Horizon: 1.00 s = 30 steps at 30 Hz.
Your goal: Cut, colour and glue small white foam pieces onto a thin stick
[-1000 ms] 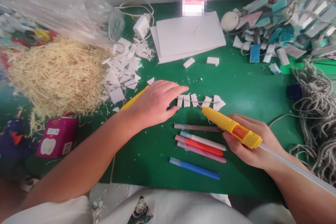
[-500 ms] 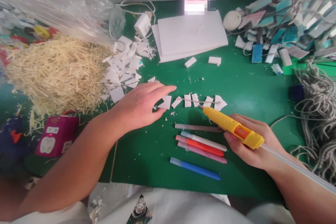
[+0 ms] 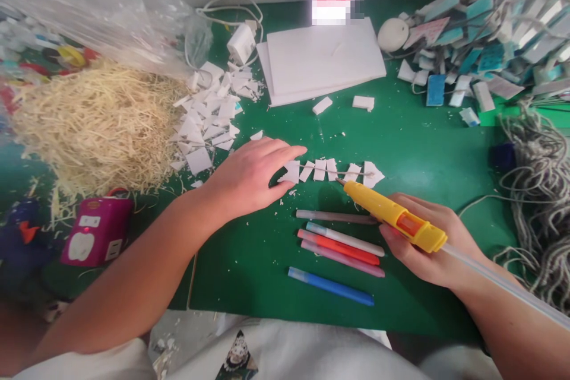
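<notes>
My right hand (image 3: pixel 425 237) is wrapped round a yellow hot glue gun (image 3: pixel 392 208) with a clear glue stick (image 3: pixel 499 282) trailing from its back. The gun's nozzle is at a row of small white foam pieces. Along that row runs a thin grey string (image 3: pixel 341 170), ending on a pointed white piece (image 3: pixel 373 174) at the right. At the row's left end, my left hand (image 3: pixel 249 175) has an arrow-shaped white piece (image 3: pixel 291 172) between thumb and fingers. Several markers lie below the row, among them a red marker (image 3: pixel 341 247) and a blue marker (image 3: pixel 332 286).
White foam scraps (image 3: pixel 198 133) and a heap of pale straw (image 3: pixel 95 124) are at the left, near a magenta box (image 3: pixel 95 231). White sheets (image 3: pixel 325 62) lie at the back. Cut pieces (image 3: pixel 485 35) pile up back right, above grey yarn (image 3: pixel 529 202).
My left hand has moved slightly right, bringing the arrow-shaped piece closer to the others in the row. Neighbouring pieces have shifted a little right. My right hand and the glue gun stay nearly still.
</notes>
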Available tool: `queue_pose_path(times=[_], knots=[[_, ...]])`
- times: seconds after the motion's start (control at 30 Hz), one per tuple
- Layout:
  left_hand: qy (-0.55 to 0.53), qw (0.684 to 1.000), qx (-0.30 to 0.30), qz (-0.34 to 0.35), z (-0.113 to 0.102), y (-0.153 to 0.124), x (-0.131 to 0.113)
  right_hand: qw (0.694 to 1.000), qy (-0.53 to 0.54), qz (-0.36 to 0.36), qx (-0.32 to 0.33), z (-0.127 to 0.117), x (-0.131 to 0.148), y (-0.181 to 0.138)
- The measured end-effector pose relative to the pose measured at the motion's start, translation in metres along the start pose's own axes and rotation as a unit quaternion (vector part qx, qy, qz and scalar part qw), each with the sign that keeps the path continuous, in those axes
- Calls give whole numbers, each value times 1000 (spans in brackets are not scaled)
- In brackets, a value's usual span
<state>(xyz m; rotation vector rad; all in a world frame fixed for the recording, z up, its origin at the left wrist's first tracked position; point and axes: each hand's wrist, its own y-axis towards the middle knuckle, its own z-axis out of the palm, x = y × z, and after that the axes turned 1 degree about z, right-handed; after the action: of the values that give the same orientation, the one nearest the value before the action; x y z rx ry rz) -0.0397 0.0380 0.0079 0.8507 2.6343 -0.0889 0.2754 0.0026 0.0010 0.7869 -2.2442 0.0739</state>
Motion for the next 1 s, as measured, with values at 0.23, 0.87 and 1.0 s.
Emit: queue_pose_path(times=[0.23,0.87,1.0], knots=[[-15,999,-40,23,6,3,0,1000,4,-6,3,-1,-1,-1],[8,995,-34,91,11,28,-16,999,-24,-24,-1,-2,4,4],[1,994,-17,110,12,45,-22,999,-32,-25,-3,-4,7,6]])
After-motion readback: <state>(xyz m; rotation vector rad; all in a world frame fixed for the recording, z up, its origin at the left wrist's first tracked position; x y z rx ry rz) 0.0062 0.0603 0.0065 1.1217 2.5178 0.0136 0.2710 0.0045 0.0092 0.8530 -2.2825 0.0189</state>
